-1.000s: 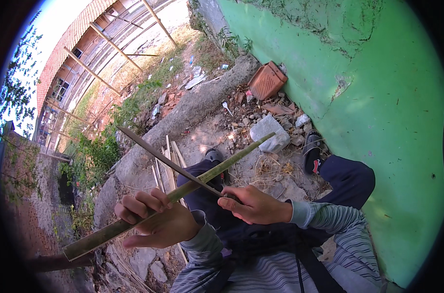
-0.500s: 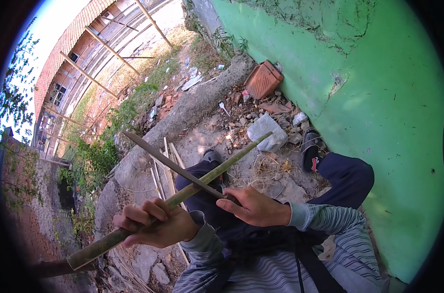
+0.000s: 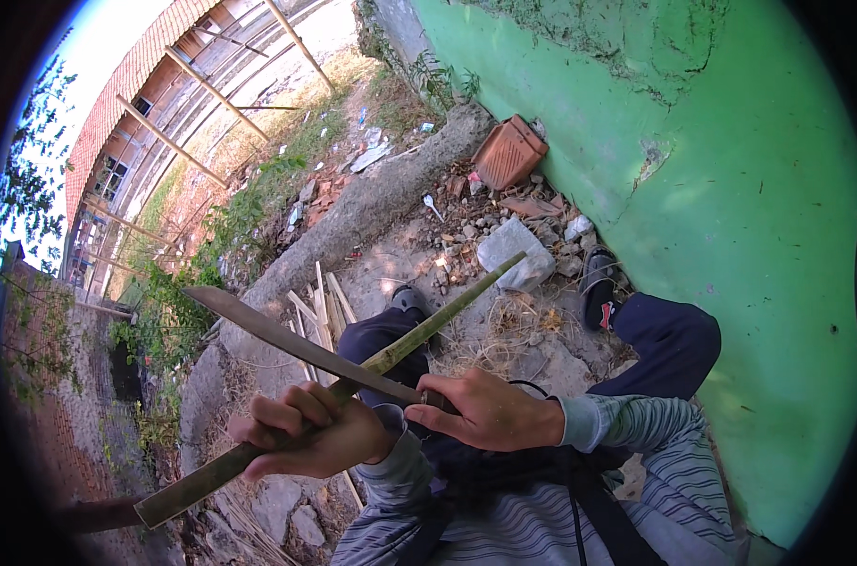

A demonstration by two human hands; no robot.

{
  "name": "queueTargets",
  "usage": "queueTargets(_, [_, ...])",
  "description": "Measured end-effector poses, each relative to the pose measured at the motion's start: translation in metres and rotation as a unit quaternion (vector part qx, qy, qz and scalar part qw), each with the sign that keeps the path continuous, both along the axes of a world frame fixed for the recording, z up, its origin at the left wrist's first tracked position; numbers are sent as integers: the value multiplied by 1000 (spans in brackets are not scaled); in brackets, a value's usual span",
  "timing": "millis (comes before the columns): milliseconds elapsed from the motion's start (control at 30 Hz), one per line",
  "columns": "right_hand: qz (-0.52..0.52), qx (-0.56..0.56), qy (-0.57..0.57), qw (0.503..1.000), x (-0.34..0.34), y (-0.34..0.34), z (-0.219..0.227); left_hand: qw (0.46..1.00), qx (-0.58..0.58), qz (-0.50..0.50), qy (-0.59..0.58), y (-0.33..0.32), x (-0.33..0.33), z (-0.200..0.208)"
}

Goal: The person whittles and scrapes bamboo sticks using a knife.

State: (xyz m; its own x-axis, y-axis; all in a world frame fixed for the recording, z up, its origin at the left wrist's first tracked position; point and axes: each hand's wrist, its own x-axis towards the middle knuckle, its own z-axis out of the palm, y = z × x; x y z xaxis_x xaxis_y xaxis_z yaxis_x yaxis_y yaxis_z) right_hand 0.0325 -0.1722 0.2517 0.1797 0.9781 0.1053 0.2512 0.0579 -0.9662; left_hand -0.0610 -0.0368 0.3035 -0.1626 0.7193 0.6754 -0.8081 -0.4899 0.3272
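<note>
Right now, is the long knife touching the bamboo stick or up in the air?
Touching. The knife blade lies across the bamboo stick, meeting it just above the left hand. The right hand grips the handle.

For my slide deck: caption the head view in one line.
Seated by a green wall, left hand grips a bamboo stick while right hand lays a long knife across it.

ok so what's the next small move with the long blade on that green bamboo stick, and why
Probably draw the long dark metal blade along the green bamboo stick, away from the body. The right hand holds the blade's handle, the blade lies across the stick just beyond the left hand gripping it, so a stroke away from those fingers looks safest.
</note>
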Motion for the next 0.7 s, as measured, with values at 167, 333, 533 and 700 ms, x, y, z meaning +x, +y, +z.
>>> queueTargets(167, [-20, -31, 21, 999, 7, -3, -25, 996, -48, 67, 43, -2, 2, 1])
queueTargets(333, [-20, -24, -7, 999, 1, -1, -4, 998, -36, 42, 32, -1, 1, 0])
queueTargets(533, [-39, -13, -24, 999, 12, 0, -18, 998, -21, 43, 36, -1, 0, -3])
queueTargets(700, [-31, -15, -40, 999, 0, -3, -1, 1000, 2, 8, 27, -2, -1, -4])
